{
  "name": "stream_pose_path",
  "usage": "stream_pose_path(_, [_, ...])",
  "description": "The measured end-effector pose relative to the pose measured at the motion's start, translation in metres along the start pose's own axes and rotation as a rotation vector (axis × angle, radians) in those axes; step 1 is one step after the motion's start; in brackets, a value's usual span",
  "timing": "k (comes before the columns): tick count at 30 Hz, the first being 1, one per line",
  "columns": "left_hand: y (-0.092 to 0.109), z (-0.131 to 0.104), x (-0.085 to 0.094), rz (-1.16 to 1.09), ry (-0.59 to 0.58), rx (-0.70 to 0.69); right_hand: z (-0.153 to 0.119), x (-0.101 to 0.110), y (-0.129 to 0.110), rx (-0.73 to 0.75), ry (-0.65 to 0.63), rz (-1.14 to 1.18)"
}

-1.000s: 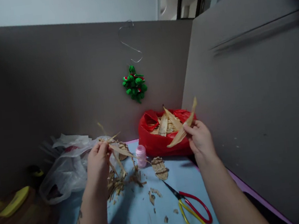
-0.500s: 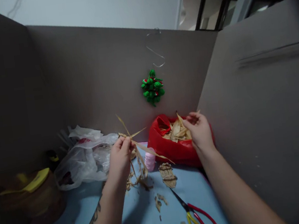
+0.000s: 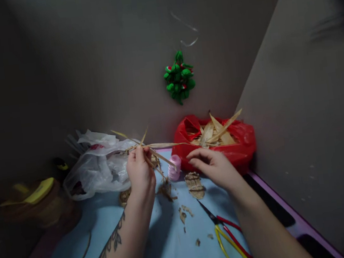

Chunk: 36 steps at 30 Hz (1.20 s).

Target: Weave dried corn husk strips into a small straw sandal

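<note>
Red bag (image 3: 183, 157) filled with dry husks (image 3: 219, 133), one clear plastic bag (image 3: 95, 178), one pink spool (image 3: 174, 168), one pair of scissors (image 3: 215, 220) on a blue counter (image 3: 174, 246), left hand (image 3: 139, 152) pinching strips (image 3: 161, 144), right hand (image 3: 199, 158) loosely curled, fingers parted.

Bench (image 3: 174, 246) has a blue top. On it I see the red bag (image 3: 240, 152) at back right, pink spool (image 3: 174, 171) just left of it, woven piece (image 3: 195, 185) in front, scissors (image 3: 215, 219) tip-first near that piece, brown scraps (image 3: 182, 216) scattered. Clear plastic bag (image 3: 98, 178) back left; brown container (image 3: 45, 205) far left, blurred.
</note>
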<state>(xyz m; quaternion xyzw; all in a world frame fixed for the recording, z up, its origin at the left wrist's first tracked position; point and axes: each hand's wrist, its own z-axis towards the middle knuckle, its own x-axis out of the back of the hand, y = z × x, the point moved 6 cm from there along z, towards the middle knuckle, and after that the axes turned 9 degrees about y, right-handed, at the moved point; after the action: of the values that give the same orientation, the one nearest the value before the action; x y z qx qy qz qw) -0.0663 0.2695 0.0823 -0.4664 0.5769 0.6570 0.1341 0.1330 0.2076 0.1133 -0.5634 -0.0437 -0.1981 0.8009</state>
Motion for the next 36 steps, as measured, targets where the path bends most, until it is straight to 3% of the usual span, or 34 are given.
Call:
stream_pose_path(2, [-0.004,-0.002,-0.001,0.004,-0.017,0.023,-0.003,0.014,-0.007,0.017,0.119,-0.052])
stream_pose_path(4, [-0.006,-0.003,-0.003,0.011,-0.030,0.025,-0.007,0.018,-0.008,0.006,0.097,-0.174])
stream_pose_path(9, [-0.007,-0.007,-0.004,0.065,-0.057,-0.011,-0.044,0.023,0.019,-0.058,-0.340,-0.770])
stream_pose_path(12, [-0.008,-0.009,-0.006,0.037,-0.071,-0.016,-0.081,0.043,0.046,-0.149,-0.463,-1.049])
stream_pose_path(15, [-0.008,-0.013,-0.008,0.014,-0.074,-0.007,-0.122,0.053,0.070,-0.251,-0.555,-1.116])
stream_pose_path(20, [-0.004,-0.019,-0.013,0.035,-0.073,-0.020,-0.154,0.049,0.089,-0.279,-0.519,-1.032])
stream_pose_path(25, [0.003,-0.024,-0.019,0.039,-0.084,-0.029,-0.153,0.041,0.095,-0.287,-0.461,-1.013])
stream_pose_path(29, [0.008,-0.022,-0.018,0.034,-0.092,-0.073,-0.149,0.048,0.098,-0.323,-0.432,-0.994])
stream_pose_path(32, [0.008,-0.018,-0.015,0.020,-0.108,-0.102,-0.144,0.062,0.098,-0.451,-0.364,-0.739])
stream_pose_path(36, [0.005,-0.016,-0.010,0.038,-0.107,-0.176,-0.139,0.056,0.081,-0.594,-0.295,-0.078])
